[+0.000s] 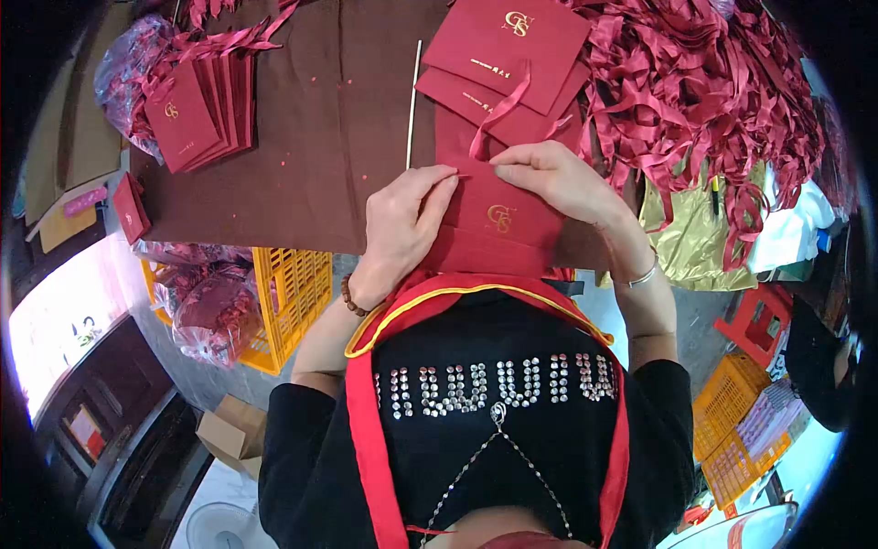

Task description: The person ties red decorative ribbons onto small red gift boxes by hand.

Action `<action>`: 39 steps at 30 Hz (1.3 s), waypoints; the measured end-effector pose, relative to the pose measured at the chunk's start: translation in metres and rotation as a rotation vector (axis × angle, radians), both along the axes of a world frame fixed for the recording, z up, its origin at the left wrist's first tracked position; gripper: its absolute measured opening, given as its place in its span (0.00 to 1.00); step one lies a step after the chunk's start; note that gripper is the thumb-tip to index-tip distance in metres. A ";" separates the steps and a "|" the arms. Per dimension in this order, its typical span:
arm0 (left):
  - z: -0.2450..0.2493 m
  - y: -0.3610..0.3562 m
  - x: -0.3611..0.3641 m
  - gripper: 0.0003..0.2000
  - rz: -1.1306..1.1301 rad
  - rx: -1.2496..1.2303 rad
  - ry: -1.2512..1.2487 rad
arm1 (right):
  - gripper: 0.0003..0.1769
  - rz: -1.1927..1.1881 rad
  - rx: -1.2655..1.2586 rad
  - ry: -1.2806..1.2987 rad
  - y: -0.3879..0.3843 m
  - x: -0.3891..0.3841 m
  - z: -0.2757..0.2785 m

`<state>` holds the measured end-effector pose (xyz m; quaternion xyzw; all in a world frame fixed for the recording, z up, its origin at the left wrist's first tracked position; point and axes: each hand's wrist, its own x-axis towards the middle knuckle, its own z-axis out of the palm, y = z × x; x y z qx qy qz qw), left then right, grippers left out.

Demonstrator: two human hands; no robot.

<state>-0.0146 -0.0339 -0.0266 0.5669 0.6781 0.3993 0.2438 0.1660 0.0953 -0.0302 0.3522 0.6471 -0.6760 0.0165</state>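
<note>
A dark-red gift bag (526, 215) with a gold logo lies flat in front of me at the table's near edge. At its top left, my left hand (407, 220) is closed in a pinch, with a thin red ribbon tip showing at the fingertips. My right hand (553, 183) pinches the bag's top edge; its fingers partly hide that edge. Between the hands, a red ribbon (503, 110) loops up from the bag. Just beyond lie stacked red bags (508, 46) with the same gold logo.
A heap of red ribbons (677, 101) covers the right side. Upright red bags (201, 114) stand at left beside a plastic-wrapped bundle (133, 73). A thin white stick (413, 105) lies on the brown tabletop (311, 174). Below left is a yellow crate (293, 302); gold wrapping (686, 238) is at right.
</note>
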 end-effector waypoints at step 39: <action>0.006 0.007 0.005 0.03 -0.158 0.197 0.411 | 0.19 0.065 0.242 0.096 -0.007 -0.002 0.014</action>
